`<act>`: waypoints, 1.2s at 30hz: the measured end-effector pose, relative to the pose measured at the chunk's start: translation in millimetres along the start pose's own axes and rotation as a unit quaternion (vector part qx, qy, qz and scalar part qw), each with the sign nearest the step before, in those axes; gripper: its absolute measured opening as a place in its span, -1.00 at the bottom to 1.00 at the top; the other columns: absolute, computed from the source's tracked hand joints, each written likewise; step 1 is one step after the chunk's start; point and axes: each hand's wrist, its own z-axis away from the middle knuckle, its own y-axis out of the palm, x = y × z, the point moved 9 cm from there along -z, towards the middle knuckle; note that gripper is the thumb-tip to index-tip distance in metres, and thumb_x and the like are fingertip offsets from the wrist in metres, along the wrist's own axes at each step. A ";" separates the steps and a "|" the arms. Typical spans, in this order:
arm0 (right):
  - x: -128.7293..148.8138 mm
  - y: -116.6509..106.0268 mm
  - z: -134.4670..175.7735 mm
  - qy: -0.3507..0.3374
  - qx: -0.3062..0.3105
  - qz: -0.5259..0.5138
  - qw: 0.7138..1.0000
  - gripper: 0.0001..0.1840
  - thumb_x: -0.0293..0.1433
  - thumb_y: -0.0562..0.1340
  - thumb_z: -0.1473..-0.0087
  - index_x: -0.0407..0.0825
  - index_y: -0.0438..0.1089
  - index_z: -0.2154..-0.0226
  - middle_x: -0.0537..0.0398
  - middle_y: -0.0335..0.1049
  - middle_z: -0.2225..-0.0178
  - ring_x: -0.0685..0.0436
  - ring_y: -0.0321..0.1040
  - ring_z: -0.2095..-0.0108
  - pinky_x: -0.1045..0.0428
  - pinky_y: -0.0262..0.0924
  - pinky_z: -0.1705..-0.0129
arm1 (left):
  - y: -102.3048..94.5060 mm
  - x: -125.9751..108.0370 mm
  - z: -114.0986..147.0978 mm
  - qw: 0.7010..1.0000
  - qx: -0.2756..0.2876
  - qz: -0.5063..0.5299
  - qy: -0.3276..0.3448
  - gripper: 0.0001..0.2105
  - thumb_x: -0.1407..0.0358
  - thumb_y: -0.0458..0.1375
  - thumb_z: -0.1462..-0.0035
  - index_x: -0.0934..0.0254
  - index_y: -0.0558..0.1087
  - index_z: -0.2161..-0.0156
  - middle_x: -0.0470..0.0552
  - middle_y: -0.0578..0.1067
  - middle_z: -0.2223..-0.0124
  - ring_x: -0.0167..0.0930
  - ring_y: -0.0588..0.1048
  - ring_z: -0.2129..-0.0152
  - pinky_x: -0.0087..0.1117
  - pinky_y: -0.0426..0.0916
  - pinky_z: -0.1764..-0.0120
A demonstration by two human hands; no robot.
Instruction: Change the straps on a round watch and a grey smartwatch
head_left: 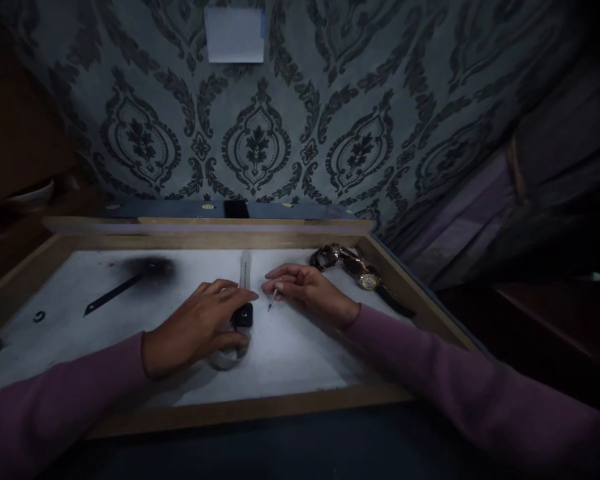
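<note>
A smartwatch [243,315] with a dark square case and a pale strap [245,270] lies face up on the white surface. My left hand [200,323] grips it, forefinger over the top of the case and thumb by the lower strap. A little to the right, my right hand [307,290] pinches a thin pointed tool [273,299], perhaps a small screwdriver, tip down and apart from the watch. Just how the left fingertips touch the case is partly hidden.
A raised wooden rim [260,403] borders the white surface [300,360]. Several wristwatches [368,281] lie at the back right. On the left are a dark flat strip [113,293] and a small black curved piece [39,317]. A phone-like dark object [236,209] sits beyond the rim.
</note>
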 end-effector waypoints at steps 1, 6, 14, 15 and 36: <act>0.8 -2.8 3.8 -0.007 -0.003 0.016 1.000 -0.69 -0.30 0.44 0.12 -0.10 0.45 0.31 0.04 0.57 0.36 -0.02 0.47 0.33 0.05 0.31 0.20 | 1.1 -3.0 0.0 1.000 0.001 -0.020 0.016 -0.52 0.24 0.22 -0.16 0.10 0.27 -0.18 0.07 0.41 -0.09 -0.16 0.29 -0.09 -0.11 0.24 -0.05; 9.7 -16.6 22.7 -0.044 -0.004 0.162 0.986 -0.73 -0.25 0.37 0.05 -0.09 0.44 0.33 0.07 0.55 0.40 -0.03 0.44 0.42 0.06 0.30 0.35 | 9.7 -15.9 0.2 0.990 0.017 -0.112 0.083 -0.63 0.31 0.12 -0.25 0.02 0.34 -0.15 0.10 0.38 -0.06 -0.11 0.26 -0.11 -0.08 0.21 -0.03; 34.2 0.0 60.2 -0.155 0.023 0.603 0.782 -0.86 -0.45 0.20 -0.14 -0.07 0.50 0.35 0.01 0.51 0.41 -0.09 0.41 0.40 0.06 0.16 0.33 | 12.6 -26.1 -4.9 0.975 0.066 -0.170 0.128 -0.64 0.28 0.03 -0.29 0.04 0.33 -0.18 0.12 0.36 0.09 -0.19 0.34 0.13 -0.20 0.28 0.10; 34.0 1.0 64.0 -0.152 0.023 0.628 0.763 -0.84 -0.45 0.18 -0.16 -0.08 0.48 0.37 -0.01 0.49 0.42 -0.09 0.39 0.40 0.06 0.15 0.33 | 13.1 -27.2 -6.5 0.972 0.080 -0.179 0.128 -0.63 0.28 0.02 -0.29 0.05 0.33 -0.18 0.12 0.36 0.12 -0.21 0.34 0.18 -0.22 0.29 0.14; 25.9 11.5 83.3 -0.125 0.073 0.689 0.710 -0.83 -0.50 0.13 -0.22 -0.12 0.40 0.38 0.02 0.38 0.40 -0.07 0.26 0.39 0.05 0.06 0.34 | 22.5 -35.4 -16.1 0.938 0.120 -0.291 0.148 -0.53 0.28 -0.01 -0.31 0.01 0.11 -0.29 0.10 0.33 0.14 -0.28 0.29 0.30 -0.32 0.26 0.29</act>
